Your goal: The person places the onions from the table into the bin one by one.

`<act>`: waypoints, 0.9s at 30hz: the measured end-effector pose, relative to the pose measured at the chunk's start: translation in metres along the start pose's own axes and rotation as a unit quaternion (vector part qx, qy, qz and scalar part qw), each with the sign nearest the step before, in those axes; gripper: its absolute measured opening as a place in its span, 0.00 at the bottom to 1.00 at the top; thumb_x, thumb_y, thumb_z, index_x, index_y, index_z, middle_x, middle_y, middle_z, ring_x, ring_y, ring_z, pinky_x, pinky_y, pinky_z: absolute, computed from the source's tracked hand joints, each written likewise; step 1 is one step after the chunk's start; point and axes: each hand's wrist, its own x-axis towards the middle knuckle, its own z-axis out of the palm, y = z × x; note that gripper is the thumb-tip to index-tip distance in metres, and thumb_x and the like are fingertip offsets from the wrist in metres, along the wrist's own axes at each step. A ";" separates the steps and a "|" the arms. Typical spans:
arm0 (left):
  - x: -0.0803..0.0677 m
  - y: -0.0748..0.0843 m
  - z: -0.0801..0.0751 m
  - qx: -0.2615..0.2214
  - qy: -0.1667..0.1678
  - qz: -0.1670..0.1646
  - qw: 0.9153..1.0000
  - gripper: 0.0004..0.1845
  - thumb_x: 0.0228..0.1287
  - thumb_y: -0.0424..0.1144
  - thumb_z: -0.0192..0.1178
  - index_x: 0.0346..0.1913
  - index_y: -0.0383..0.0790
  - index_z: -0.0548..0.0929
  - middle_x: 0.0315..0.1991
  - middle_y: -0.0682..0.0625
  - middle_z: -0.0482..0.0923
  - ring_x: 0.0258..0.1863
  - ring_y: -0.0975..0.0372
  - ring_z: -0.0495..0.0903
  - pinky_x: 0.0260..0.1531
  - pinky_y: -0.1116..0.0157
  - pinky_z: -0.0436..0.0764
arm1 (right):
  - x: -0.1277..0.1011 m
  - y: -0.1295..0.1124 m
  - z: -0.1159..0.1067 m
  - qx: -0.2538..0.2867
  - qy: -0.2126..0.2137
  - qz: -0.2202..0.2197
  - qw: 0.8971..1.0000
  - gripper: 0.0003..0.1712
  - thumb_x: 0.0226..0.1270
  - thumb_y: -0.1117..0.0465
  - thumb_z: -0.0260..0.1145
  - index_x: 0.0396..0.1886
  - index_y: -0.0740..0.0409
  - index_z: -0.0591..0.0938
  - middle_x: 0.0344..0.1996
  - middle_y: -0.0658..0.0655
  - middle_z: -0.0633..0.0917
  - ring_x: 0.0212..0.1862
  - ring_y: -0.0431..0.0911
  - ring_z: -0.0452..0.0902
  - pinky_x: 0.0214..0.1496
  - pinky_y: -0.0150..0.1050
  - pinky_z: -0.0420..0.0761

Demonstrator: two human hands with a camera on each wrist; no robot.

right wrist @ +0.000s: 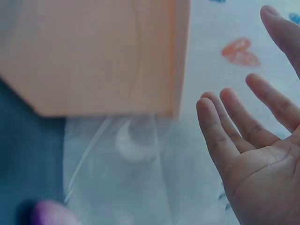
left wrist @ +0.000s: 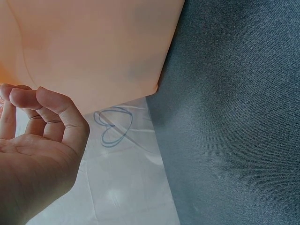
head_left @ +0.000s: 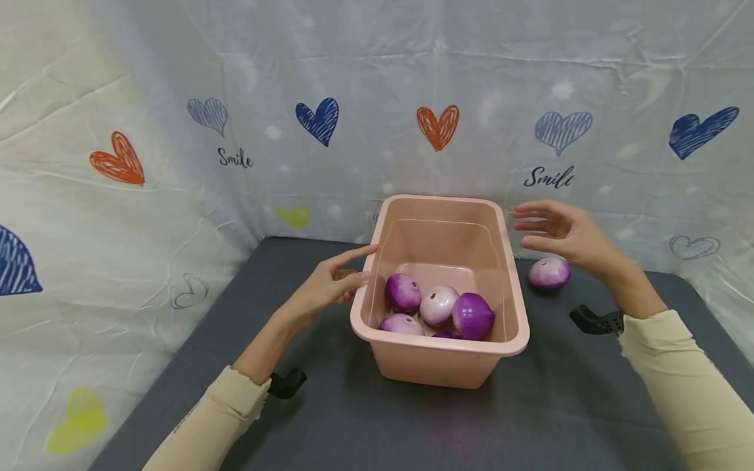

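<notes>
A pink plastic tub [head_left: 448,363] stands on the dark grey table and holds several purple onions [head_left: 438,307]. My left hand [head_left: 336,281] hovers at the tub's left wall with the forefinger stretched toward the rim and the other fingers loosely curled, holding nothing; the left wrist view shows those bent fingers [left wrist: 44,110] beside the tub's wall [left wrist: 93,47]. My right hand [head_left: 556,232] is open, fingers spread, just right of the tub's far corner and above a loose purple onion [head_left: 549,273] on the table. In the right wrist view the straight fingers [right wrist: 234,124] face the tub's wall [right wrist: 93,56].
A white cloth printed with hearts and "Smile" [head_left: 235,157] forms the back and side walls around the grey table [head_left: 365,425]. The loose onion shows blurred at the bottom left of the right wrist view [right wrist: 51,213].
</notes>
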 end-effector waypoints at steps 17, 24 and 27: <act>-0.001 0.000 -0.001 0.003 0.003 -0.005 1.000 0.28 0.73 0.47 0.64 0.74 0.62 0.73 0.22 0.40 0.67 0.23 0.53 0.66 0.27 0.62 0.68 | -0.043 0.070 -0.040 -0.118 0.065 0.154 0.979 0.43 0.71 0.60 0.71 0.78 0.65 0.61 0.73 0.69 0.63 0.70 0.68 0.62 0.65 0.56 0.70; -0.001 -0.001 -0.001 0.001 -0.002 -0.003 1.000 0.29 0.73 0.47 0.64 0.74 0.62 0.72 0.20 0.45 0.69 0.21 0.59 0.68 0.28 0.63 0.70 | -0.053 0.095 -0.042 -0.094 0.038 0.183 0.978 0.51 0.71 0.60 0.70 0.81 0.65 0.49 0.75 0.75 0.53 0.72 0.74 0.52 0.65 0.71 0.58; -0.001 -0.001 -0.001 0.001 -0.002 -0.002 1.000 0.29 0.73 0.47 0.64 0.74 0.61 0.73 0.19 0.46 0.68 0.21 0.60 0.67 0.27 0.63 0.69 | -0.055 0.105 -0.041 -0.083 0.027 0.196 0.977 0.52 0.71 0.61 0.70 0.82 0.65 0.46 0.75 0.77 0.50 0.72 0.75 0.49 0.65 0.72 0.57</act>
